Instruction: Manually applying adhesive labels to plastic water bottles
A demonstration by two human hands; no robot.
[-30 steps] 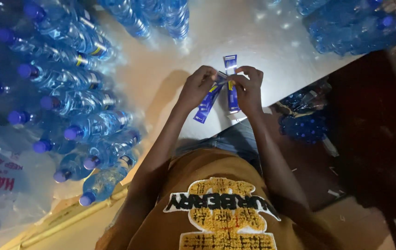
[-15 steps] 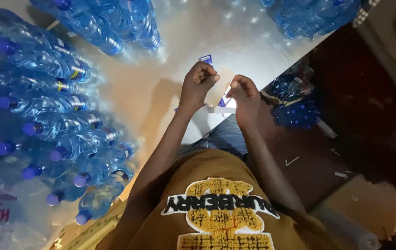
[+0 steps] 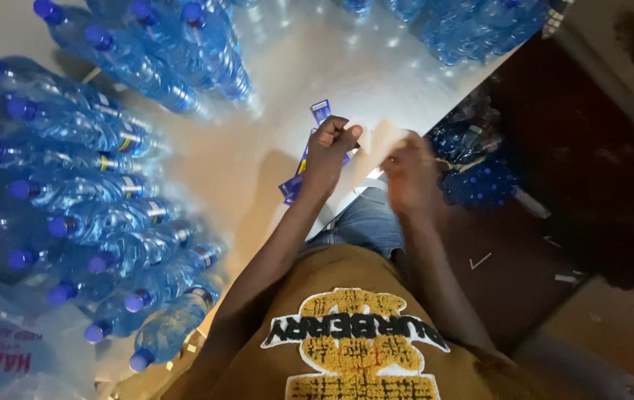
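Observation:
My left hand (image 3: 332, 152) is closed around a bunch of blue paper label strips (image 3: 298, 174), whose ends stick out above and below the fist over the pale table (image 3: 376, 74). My right hand (image 3: 409, 174) is blurred with motion just to the right, near the table's edge; I cannot tell whether anything is in its fingers. The two hands are a short gap apart.
Several clear water bottles with blue caps (image 3: 102, 192) lie stacked on the left, more bottles (image 3: 206, 52) at the back left and others (image 3: 472, 30) at the back right. A wrapped pack of bottles (image 3: 480, 181) sits on the dark floor to the right.
The view has shifted slightly. My left hand has stayed closed on the strips, with more of the strips showing below it. My right hand has moved a little right and away from the left.

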